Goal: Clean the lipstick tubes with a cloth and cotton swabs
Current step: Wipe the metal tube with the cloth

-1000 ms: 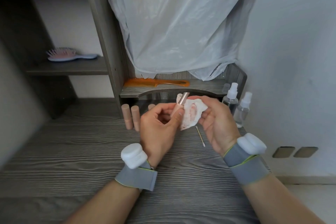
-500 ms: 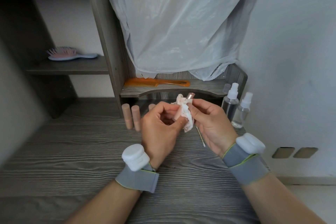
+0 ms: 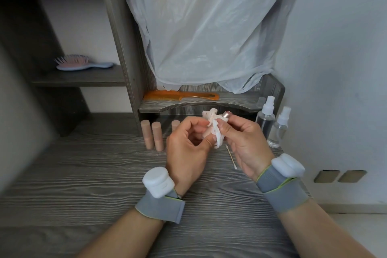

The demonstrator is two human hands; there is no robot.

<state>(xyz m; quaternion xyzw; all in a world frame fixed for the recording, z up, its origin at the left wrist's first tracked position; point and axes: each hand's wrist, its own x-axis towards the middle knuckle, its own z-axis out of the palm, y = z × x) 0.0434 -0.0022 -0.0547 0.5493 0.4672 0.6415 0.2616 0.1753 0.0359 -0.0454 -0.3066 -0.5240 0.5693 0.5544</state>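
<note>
**A:** Where is the lipstick tube (image 3: 227, 115) right now?

**B:** Held in the air just below the comb (image 3: 180, 96), off the worktop (image 3: 83, 174); only its shiny metal end shows plainly, since the cloth (image 3: 215, 134) is bunched round the middle of it.

**A:** And the hands?

**B:** Close together, nearly touching; the left hand (image 3: 186, 148) pinches the tube's lower part between thumb and fingers; the right hand (image 3: 245, 142) squeezes the cloth against the tube near the metal end.

**A:** How would you expect the tube to handle?

**B:** Light, stiff and smooth, I'd judge; the slick casing could slip or spin if pinched loosely, so the plain lower barrel is the place to hold it, leaving the metal end free for wiping; the cloth is soft, crumpled and stained pink, so a clean fold would do better than a marked one.

**A:** Anything else within reach?

**B:** A cotton swab (image 3: 231, 157) lies flat on the worktop below the comb's right end, just beside the right hand; it looks thin and easy to bend, so I'd take it by the middle of the stick; three other tubes (image 3: 157, 136) stand upright below the comb's left end; two spray bottles (image 3: 265, 121) stand to the right of the comb.
</note>
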